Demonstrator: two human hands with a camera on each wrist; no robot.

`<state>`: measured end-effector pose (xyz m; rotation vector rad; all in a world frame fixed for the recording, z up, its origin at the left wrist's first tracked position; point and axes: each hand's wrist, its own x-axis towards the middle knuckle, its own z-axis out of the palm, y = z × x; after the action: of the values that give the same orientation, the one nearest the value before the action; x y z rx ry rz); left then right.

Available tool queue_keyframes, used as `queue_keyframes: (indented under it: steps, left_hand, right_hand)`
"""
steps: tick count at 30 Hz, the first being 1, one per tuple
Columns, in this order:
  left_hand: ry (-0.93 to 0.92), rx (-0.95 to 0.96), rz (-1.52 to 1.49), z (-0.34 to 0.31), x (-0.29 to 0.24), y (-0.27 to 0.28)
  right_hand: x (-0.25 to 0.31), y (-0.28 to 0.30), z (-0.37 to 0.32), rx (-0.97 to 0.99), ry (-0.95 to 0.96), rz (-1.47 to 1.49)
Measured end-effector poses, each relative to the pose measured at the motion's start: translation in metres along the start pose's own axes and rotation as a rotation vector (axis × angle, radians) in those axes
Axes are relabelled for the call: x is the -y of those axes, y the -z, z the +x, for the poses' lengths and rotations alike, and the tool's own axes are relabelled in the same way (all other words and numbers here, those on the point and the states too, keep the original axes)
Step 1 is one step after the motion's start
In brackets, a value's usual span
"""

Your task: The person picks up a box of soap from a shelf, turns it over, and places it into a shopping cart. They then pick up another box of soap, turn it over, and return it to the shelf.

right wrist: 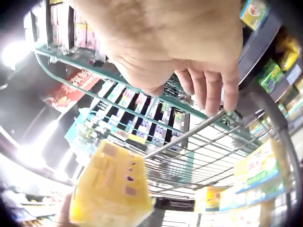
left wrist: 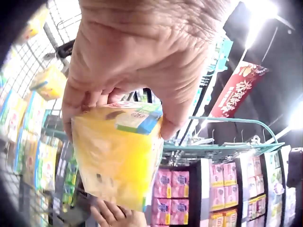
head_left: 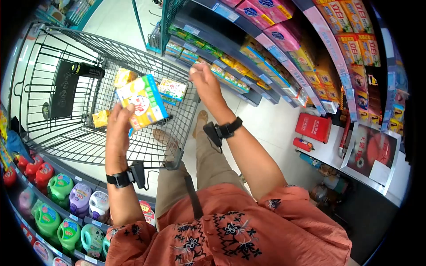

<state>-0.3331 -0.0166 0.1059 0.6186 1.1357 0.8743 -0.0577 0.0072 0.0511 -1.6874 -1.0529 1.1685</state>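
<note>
Yellow box [head_left: 142, 102] shows centre-left over the cart [head_left: 80, 142], and I see the left hand [head_left: 117, 128] clamped round it. Only the left wrist view gives me its plain underside. The right hand [head_left: 206, 84] is raised at upper centre, fingers apart.

Yellow, blue and white rectangular pack [head_left: 143, 103]: thin plastic film wrap, glossy and smooth. Grey wire shopping cart [head_left: 88, 142]: bare metal rods w/ dull sheen; its flat black seat flap [head_left: 62, 91] looks like matt plastic. Green, purple and red detergent bottles [head_left: 61, 186]: moulded plastic, v. shiny, w/ smooth printed labels. White floor tiles [head_left: 275, 124]: smooth, semi-gloss. Orange blouse [head_left: 266, 230]: soft matt cloth w/ raised black embroidery. Black wrist straps [head_left: 119, 178]: matt, material can't tell. Red box [head_left: 313, 127] by shelf: smooth, satin finish.
</note>
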Motion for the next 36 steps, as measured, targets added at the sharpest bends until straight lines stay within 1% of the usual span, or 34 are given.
queue_keyframes:
  steps: [1,4,5,8,9,10,12,14,15,17,19,22,23,26,27,30,32,34,36]
  left_hand:
    - [0.012,0.025,-0.083,-0.005,0.005,-0.011]
    - [0.11,0.126,-0.161,-0.019,0.011,-0.03]
    - [0.121,0.139,-0.208,-0.024,0.012,-0.039]
    - [0.121,0.224,-0.227,-0.038,0.018,-0.048]
    - [0.116,0.242,-0.212,-0.045,0.016,-0.053]
    - [0.11,0.209,-0.151,-0.046,0.022,-0.052]
    - [0.167,0.24,-0.06,-0.06,0.02,-0.055]
    - [0.168,0.25,-0.054,-0.076,0.014,-0.067]
    - [0.147,0.25,0.027,-0.078,0.02,-0.066]
    - [0.12,0.236,0.03,-0.088,0.031,-0.069]
    - [0.106,0.222,0.032,-0.101,0.038,-0.081]
    - [0.088,0.22,0.088,-0.123,0.045,-0.107]
    - [0.08,0.244,0.116,-0.126,0.054,-0.111]
    - [0.1,0.246,0.053,-0.125,0.088,-0.115]
    - [0.042,0.221,0.155,-0.125,0.096,-0.113]
    - [-0.415,-0.076,0.988,-0.096,0.174,-0.082]
    - [-0.517,-0.133,1.38,-0.096,0.194,-0.075]
    - [-0.483,-0.177,1.537,-0.093,0.218,-0.069]
    - [-0.356,-0.183,1.496,-0.089,0.229,-0.064]
  right_hand:
    - [0.01,0.001,-0.014,0.067,-0.062,0.114]
    - [0.04,-0.001,-0.06,0.161,0.058,0.145]
    - [0.05,0.0,-0.073,0.21,0.034,0.254]
    - [0.076,0.007,-0.106,0.269,-0.164,0.393]
    - [0.057,0.008,-0.107,0.286,-0.128,0.369]
    - [0.068,0.007,-0.117,0.247,-0.156,0.463]
    - [0.063,0.014,-0.124,0.282,-0.225,0.53]
    - [0.056,0.018,-0.134,0.277,-0.253,0.594]
    - [0.051,0.021,-0.139,0.268,-0.27,0.621]
    - [0.036,0.027,-0.147,0.234,-0.318,0.72]
    - [0.038,0.035,-0.16,0.206,-0.347,0.797]
    - [0.023,0.056,-0.179,0.18,-0.358,0.821]
    - [0.01,0.062,-0.184,0.158,-0.369,0.829]
    - [-0.002,0.084,-0.205,0.072,-0.375,0.87]
    - [-0.01,0.092,-0.211,0.049,-0.383,0.883]
    - [-0.039,0.115,-0.223,-0.002,-0.392,0.926]
    - [-0.053,0.126,-0.234,-0.03,-0.418,0.968]
    - [-0.052,0.138,-0.244,-0.065,-0.437,0.952]
    - [-0.052,0.146,-0.254,-0.072,-0.44,0.951]
